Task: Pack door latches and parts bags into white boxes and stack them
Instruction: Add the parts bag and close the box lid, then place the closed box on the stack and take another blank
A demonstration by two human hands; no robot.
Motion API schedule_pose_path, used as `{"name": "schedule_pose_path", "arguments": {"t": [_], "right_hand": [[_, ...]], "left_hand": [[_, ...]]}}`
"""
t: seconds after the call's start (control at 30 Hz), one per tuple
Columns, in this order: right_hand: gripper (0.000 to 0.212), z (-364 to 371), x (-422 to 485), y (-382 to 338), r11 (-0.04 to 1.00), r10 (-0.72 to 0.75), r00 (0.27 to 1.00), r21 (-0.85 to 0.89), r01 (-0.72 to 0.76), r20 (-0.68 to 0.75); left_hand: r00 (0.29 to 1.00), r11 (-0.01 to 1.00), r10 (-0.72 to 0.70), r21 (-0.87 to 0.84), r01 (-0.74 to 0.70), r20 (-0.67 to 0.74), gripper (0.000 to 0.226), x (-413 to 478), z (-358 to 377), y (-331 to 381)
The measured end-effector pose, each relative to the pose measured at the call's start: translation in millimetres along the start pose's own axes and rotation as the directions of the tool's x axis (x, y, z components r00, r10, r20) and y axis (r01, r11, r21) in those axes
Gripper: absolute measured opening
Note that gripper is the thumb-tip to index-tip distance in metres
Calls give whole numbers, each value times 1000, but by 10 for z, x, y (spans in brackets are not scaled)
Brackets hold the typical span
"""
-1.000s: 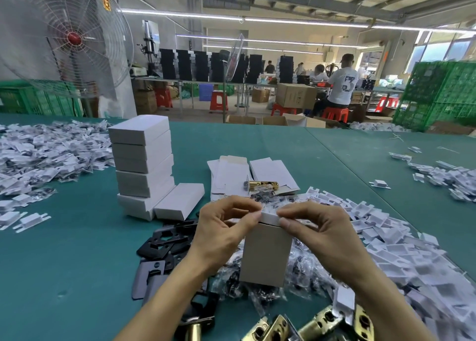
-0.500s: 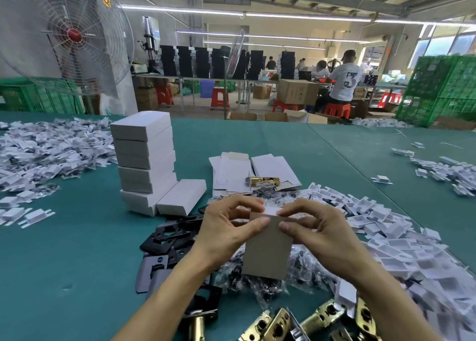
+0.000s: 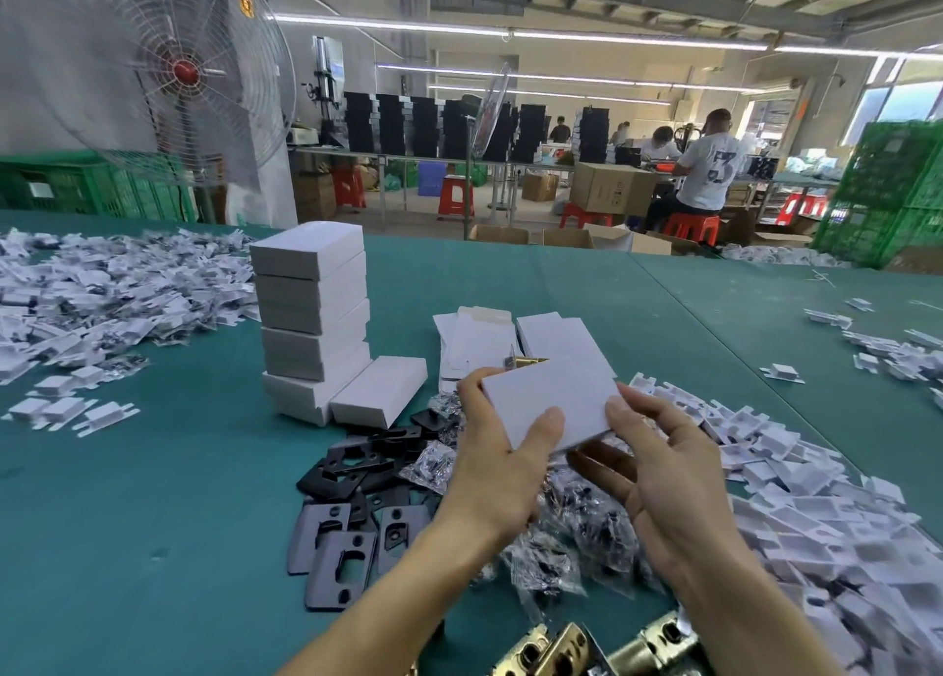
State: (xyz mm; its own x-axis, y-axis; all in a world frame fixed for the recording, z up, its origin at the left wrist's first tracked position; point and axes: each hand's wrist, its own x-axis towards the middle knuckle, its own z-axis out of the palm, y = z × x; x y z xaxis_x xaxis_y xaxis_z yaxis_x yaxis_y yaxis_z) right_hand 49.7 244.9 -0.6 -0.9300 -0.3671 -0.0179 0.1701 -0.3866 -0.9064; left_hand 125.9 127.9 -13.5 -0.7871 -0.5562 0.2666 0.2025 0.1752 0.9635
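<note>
Two grips hold one white box (image 3: 551, 400) above the table (image 3: 153, 522), to the right of the box stack (image 3: 311, 318). I read the left grip (image 3: 502, 466) clamped on the box's near-left corner, thumb on top. The right grip (image 3: 668, 476) pinches its right edge, fingers underneath. Loose parts bags (image 3: 576, 537) and brass latches (image 3: 561, 650) lie right of the stack, nearer me.
</note>
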Motion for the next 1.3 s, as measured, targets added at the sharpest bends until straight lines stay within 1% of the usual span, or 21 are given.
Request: {"name": "schedule_pose_path", "arguments": {"t": [0.07, 0.1, 0.17, 0.2, 0.27, 0.33, 0.37, 0.43, 0.5, 0.53, 0.6, 0.7, 0.77, 0.83, 0.9, 0.97, 1.07, 1.17, 1.23, 1.3], "right_hand": [[14, -8, 3, -28, 1000, 3, 1000, 8, -3, 18], [17, -23, 9, -50, 1000, 10, 1000, 9, -10, 22], [23, -48, 19, -87, 999, 36, 998, 22, -37, 48], [26, -57, 21, -98, 998, 53, 996, 26, -55, 76], [36, -56, 12, -90, 996, 88, 986, 4, -90, 139], [48, -37, -7, -63, 993, 109, 978, -69, -98, 177], [50, -29, -16, -52, 991, 110, 977, -98, -93, 185], [46, -22, -22, -62, 988, 115, 974, -123, -92, 196], [37, -23, -19, -92, 985, 131, 970, -141, -104, 202], [33, -24, -18, -102, 982, 142, 969, -151, -113, 202], [28, -20, -22, -107, 977, 161, 964, -171, -126, 209], [23, -22, -28, -104, 971, 178, 957, -201, -133, 229], [21, -29, -27, -100, 967, 178, 959, -219, -129, 222], [20, -33, -29, -97, 966, 178, 960, -224, -128, 216], [19, -33, -32, -92, 964, 180, 959, -232, -127, 220], [20, -31, -39, -86, 961, 185, 957, -244, -128, 225], [19, -22, -53, -84, 957, 195, 953, -256, -133, 233], [18, -22, -58, -84, 953, 197, 950, -275, -128, 241], [16, -31, -53, -81, 942, 206, 948, -312, -125, 241], [13, -41, -57, -59, 909, 223, 946, -402, -114, 236]], "left_hand": [[995, 999, 9, 39, -13, 95, 70, 23, -68, 21], [987, 997, -6, 76, -6, 158, 76, 44, -116, 27], [971, 981, -46, 196, -1, 234, 76, 97, -227, 28], [971, 967, -61, 255, 0, 232, 74, 132, -284, 26], [987, 943, -54, 333, 1, 150, 74, 223, -385, 18], [1000, 927, -27, 374, 22, 8, 71, 316, -475, 15], [997, 929, -32, 366, 57, -74, 67, 368, -529, -5], [965, 944, -77, 293, 152, -253, 60, 488, -657, -76], [897, 952, -144, 189, 241, -418, 59, 623, -804, -182], [862, 948, -179, 153, 280, -474, 59, 677, -866, -240], [817, 933, -229, 121, 340, -529, 62, 764, -946, -349], [786, 903, -264, 143, 406, -559, 69, 844, -1015, -424], [776, 859, -286, 209, 467, -562, 74, 853, -1053, -433], [769, 762, -301, 343, 550, -564, 88, 799, -1097, -456], [769, 652, -277, 476, 591, -576, 96, 712, -1140, -493], [767, 605, -236, 527, 596, -597, 92, 650, -1184, -520], [757, 586, -158, 556, 589, -634, 87, 602, -1198, -542], [763, 626, -25, 585, 516, -646, 87, 568, -1120, -583], [779, 652, 45, 610, 451, -625, 83, 566, -1093, -615], [809, 630, 125, 676, 383, -574, 71, 581, -1100, -615]]}}
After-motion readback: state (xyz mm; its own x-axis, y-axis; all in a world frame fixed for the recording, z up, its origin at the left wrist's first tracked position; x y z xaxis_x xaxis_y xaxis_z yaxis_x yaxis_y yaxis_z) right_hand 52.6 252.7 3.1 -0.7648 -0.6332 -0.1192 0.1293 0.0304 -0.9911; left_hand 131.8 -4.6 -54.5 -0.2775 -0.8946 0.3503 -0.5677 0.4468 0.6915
